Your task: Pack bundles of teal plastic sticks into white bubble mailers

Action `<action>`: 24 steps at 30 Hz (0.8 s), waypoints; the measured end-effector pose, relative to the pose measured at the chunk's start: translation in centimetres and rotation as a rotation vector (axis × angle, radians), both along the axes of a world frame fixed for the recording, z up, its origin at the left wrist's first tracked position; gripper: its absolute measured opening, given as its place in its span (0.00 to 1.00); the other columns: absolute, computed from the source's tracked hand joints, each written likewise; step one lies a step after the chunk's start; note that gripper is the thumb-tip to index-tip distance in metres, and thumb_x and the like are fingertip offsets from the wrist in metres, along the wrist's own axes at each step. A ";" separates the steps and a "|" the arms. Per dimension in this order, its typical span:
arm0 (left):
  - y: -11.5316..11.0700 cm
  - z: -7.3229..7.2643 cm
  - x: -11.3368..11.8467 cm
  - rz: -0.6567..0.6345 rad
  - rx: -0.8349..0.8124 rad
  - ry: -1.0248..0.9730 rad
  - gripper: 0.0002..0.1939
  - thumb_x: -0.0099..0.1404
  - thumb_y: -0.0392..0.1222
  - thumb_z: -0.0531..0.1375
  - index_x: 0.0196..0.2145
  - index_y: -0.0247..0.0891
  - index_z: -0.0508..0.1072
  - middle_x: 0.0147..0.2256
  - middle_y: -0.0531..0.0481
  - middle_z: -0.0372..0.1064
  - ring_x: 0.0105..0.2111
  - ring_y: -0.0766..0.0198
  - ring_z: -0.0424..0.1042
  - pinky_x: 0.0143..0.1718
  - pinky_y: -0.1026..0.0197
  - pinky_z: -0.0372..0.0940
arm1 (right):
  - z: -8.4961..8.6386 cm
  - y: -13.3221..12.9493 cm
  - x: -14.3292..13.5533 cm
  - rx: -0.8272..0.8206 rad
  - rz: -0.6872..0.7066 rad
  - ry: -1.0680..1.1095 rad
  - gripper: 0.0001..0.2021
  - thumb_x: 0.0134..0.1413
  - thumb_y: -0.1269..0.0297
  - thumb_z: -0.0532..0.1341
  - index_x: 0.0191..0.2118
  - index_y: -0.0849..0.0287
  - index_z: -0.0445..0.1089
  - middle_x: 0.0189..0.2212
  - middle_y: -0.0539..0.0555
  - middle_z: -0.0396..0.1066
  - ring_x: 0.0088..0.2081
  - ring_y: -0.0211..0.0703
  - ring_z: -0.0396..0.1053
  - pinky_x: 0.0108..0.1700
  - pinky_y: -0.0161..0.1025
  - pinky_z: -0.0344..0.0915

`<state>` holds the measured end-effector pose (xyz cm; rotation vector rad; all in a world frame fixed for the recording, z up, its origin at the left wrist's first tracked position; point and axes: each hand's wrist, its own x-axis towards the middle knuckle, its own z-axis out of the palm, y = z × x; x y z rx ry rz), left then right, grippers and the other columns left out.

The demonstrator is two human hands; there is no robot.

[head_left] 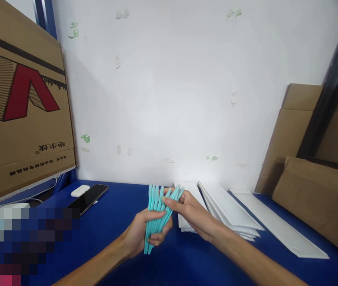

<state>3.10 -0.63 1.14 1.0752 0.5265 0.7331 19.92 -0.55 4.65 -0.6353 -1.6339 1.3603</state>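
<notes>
A bundle of slim turquoise plastic eyebrow razors [157,216] is fanned out above the blue table, their narrow ends pointing up. My left hand [140,232] is closed around the lower handles, thumb across the front and fingers wrapped behind. At the upper right of the fan, my right hand [185,206] pinches several razors between thumb and fingers. The ends spread apart at the top, while the handles lie close together in my left palm. Some handles are hidden by my fingers.
White padded envelopes [231,210] lie stacked right of my hands, with a single one [282,222] farther right. A phone [93,197] and a white earbud case [80,190] lie at left. Cardboard boxes [26,131] flank the blue table [118,198]; a white wall [171,99] stands behind.
</notes>
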 end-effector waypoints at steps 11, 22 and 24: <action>0.0 0.0 0.0 0.022 -0.005 0.001 0.14 0.62 0.47 0.59 0.26 0.35 0.64 0.21 0.54 0.58 0.16 0.75 0.46 0.19 0.66 0.37 | -0.4 0.4 0.1 0.001 0.076 0.034 0.24 0.57 0.47 0.65 0.51 0.60 0.73 0.41 0.56 0.75 0.45 0.47 0.71 0.54 0.45 0.62; 0.2 -0.3 0.0 0.054 -0.003 0.003 0.12 0.63 0.45 0.57 0.28 0.34 0.65 0.21 0.53 0.61 0.15 0.75 0.48 0.19 0.65 0.38 | -0.6 0.7 0.4 -0.027 0.158 0.035 0.20 0.60 0.54 0.64 0.55 0.58 0.71 0.44 0.56 0.74 0.48 0.45 0.71 0.56 0.44 0.61; 0.2 -0.3 0.0 0.052 0.002 -0.002 0.11 0.63 0.45 0.57 0.28 0.34 0.65 0.22 0.52 0.62 0.15 0.75 0.48 0.19 0.65 0.39 | -0.5 0.7 0.4 -0.031 0.158 0.033 0.20 0.60 0.54 0.64 0.54 0.58 0.72 0.44 0.56 0.74 0.47 0.45 0.71 0.56 0.44 0.61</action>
